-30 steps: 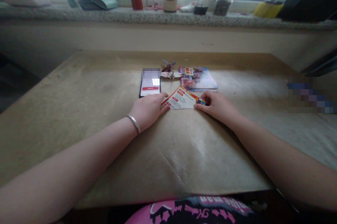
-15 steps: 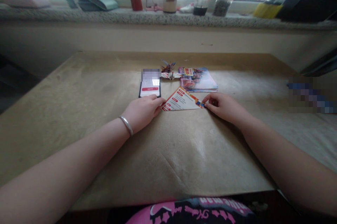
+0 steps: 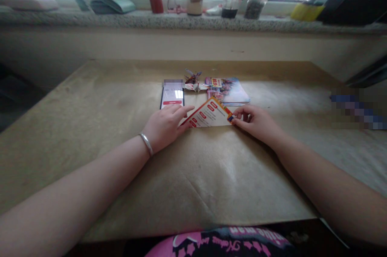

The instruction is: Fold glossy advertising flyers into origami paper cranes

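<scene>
A sheet of printed paper (image 3: 208, 115), folded into a triangle, is on the table in front of me with its point turned away. It is white with red labels and an orange and blue edge. My right hand (image 3: 250, 119) pinches its right corner between thumb and fingers. At the left corner is my left hand (image 3: 169, 122), wearing a silver bangle; its fingers are spread and raised while the thumb touches the paper. Just beyond those fingers lies a phone (image 3: 172, 95) with its screen lit, its near end hidden behind the hand.
Behind the folded paper lies a stack of colourful printed sheets (image 3: 231, 91). Left of it are a folded paper figure (image 3: 192, 76) and a small white-and-red paper piece (image 3: 196, 87). Bottles, including a red one (image 3: 155, 1), line the stone windowsill (image 3: 169, 21) beyond the table (image 3: 121, 83).
My left fingers have lifted and spread apart from the paper's left corner. The triangle's top point has risen and shifted slightly right. My right hand keeps its pinch.
</scene>
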Tool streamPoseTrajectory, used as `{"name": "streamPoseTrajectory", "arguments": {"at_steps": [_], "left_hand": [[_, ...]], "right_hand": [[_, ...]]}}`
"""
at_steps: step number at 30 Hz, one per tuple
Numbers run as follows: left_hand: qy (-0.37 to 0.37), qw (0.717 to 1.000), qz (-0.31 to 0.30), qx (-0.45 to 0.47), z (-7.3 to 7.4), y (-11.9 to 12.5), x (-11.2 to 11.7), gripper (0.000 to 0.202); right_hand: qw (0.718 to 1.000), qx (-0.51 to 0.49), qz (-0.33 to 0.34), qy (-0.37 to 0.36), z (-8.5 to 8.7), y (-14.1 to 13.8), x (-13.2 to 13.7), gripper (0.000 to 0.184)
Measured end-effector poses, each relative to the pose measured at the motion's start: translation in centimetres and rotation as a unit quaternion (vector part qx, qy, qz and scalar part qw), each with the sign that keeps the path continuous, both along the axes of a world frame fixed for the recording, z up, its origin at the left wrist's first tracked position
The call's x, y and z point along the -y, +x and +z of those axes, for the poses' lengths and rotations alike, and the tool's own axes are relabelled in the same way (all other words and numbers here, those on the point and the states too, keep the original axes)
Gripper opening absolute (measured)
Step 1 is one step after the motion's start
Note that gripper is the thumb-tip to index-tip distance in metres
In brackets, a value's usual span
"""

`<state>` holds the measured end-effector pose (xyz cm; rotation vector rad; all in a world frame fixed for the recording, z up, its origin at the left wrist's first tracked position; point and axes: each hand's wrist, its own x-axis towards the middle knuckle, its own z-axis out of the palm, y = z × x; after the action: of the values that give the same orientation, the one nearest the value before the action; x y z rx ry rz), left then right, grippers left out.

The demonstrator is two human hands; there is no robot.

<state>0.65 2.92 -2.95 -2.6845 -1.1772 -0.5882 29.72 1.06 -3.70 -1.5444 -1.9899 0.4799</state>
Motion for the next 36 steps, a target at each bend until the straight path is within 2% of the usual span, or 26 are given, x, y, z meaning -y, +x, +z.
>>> {"name": "streamPoseTrajectory", "arguments": {"at_steps": [2,5,11,15,21,25,29,36], "left_hand": [[0.023,0.999,-0.023,-0.006,0.1,-0.1,-0.2,0.026],[0.043,0.998,-0.053,-0.007,0.2,-0.2,-0.2,0.019],[0.035,0.993,-0.103,-0.036,0.5,-0.1,0.3,0.023],[0.006,0.992,-0.110,-0.056,0.6,0.1,0.2,0.027],[-0.025,0.990,-0.124,-0.065,0.6,0.2,0.2,0.027],[-0.017,0.982,-0.168,-0.081,1.0,0.6,0.9,0.028],[0.009,0.972,-0.219,-0.089,1.2,0.8,1.1,0.025],[0.057,0.959,-0.255,-0.109,1.4,0.7,1.1,0.021]], "right_hand": [[0.998,0.010,0.043,0.043,0.1,0.0,0.1,0.009],[0.988,0.033,0.129,0.082,0.4,0.1,0.5,0.004],[0.968,0.063,0.227,0.080,0.9,0.1,0.8,0.006],[0.967,0.064,0.234,0.077,0.8,0.1,0.6,0.008],[0.958,0.087,0.248,0.114,0.9,0.0,0.6,0.007],[0.951,0.121,0.257,0.121,1.1,-0.3,1.0,0.011],[0.949,0.158,0.233,0.141,1.0,-0.8,1.2,0.016],[0.936,0.197,0.231,0.177,0.9,-1.2,1.2,0.022]]}}
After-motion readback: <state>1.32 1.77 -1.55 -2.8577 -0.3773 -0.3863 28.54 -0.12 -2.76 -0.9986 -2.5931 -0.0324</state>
